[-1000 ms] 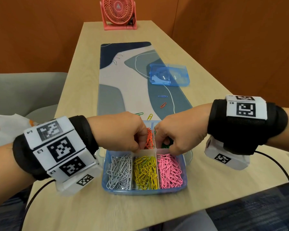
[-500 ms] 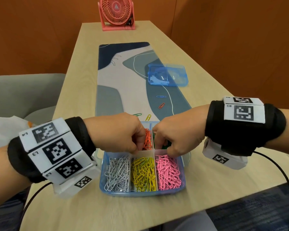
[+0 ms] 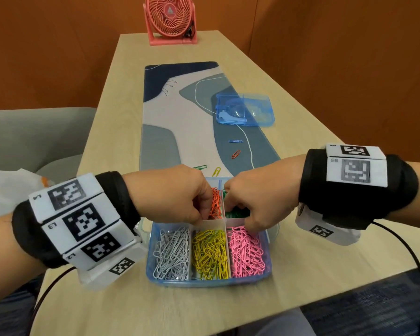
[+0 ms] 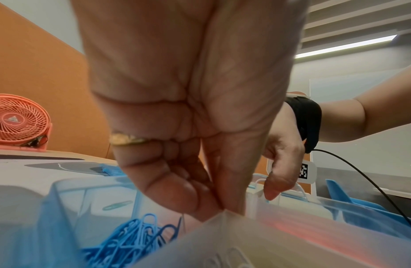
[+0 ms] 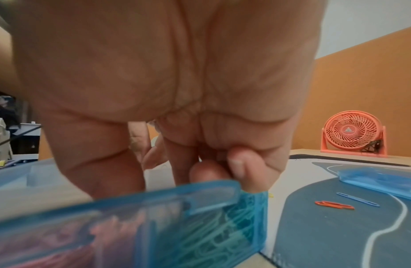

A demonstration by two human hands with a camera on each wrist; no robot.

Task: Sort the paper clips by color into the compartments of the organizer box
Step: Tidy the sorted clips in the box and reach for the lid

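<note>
The blue organizer box [image 3: 204,283] sits at the table's near edge. Silver clips [image 3: 172,253], yellow clips [image 3: 210,253] and pink clips [image 3: 246,251] fill its front row. Orange clips [image 3: 216,200], green clips [image 3: 238,212] and blue clips [image 4: 131,241] lie in the back row. My left hand [image 3: 204,214] pinches the top of the white divider [image 4: 234,228] between thumb and fingers. My right hand [image 3: 230,209] has curled fingers at the orange-green partition, its thumb tip on the divider's edge. Loose on the mat lie a blue clip [image 3: 235,141], a red clip [image 3: 236,154], a green clip [image 3: 200,167] and a yellow clip [image 3: 216,171].
The box's clear blue lid [image 3: 245,110] lies on the patterned desk mat [image 3: 180,105], farther back on the right. A pink fan [image 3: 170,18] stands at the table's far end. A white bag [image 3: 0,190] and a grey seat are off the left edge.
Both hands have stayed over the back row of the box with the same grip. Only the head view has shifted slightly.
</note>
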